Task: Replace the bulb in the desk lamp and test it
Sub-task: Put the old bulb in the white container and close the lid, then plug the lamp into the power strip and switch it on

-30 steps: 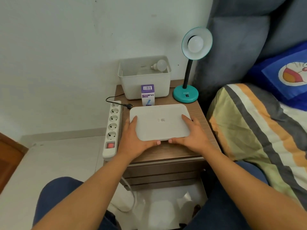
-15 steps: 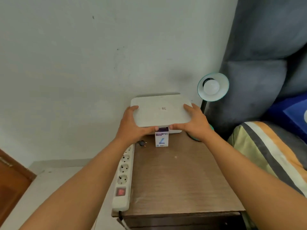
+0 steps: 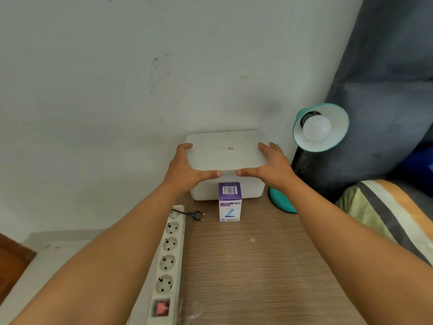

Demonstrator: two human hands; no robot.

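A teal desk lamp (image 3: 322, 127) stands at the back right of the bedside table, its shade tilted toward me with a white bulb (image 3: 316, 127) screwed in. Its teal base (image 3: 281, 202) sits behind my right wrist. My left hand (image 3: 187, 171) and my right hand (image 3: 269, 166) grip the two sides of a white lid (image 3: 225, 150), which rests on top of the white storage box (image 3: 203, 191) against the wall. A purple and white bulb carton (image 3: 230, 201) stands upright in front of the box. The box's inside is hidden.
A white power strip (image 3: 167, 261) with a red switch lies along the table's left edge; a black plug (image 3: 196, 215) lies loose beside it, not plugged in. The wooden tabletop (image 3: 253, 266) stretches toward me. A striped blanket (image 3: 386, 214) and grey headboard are at the right.
My hands lifted the white lid from the front of the table and carried it back onto the storage box. The view has moved in closer and lower over the table.
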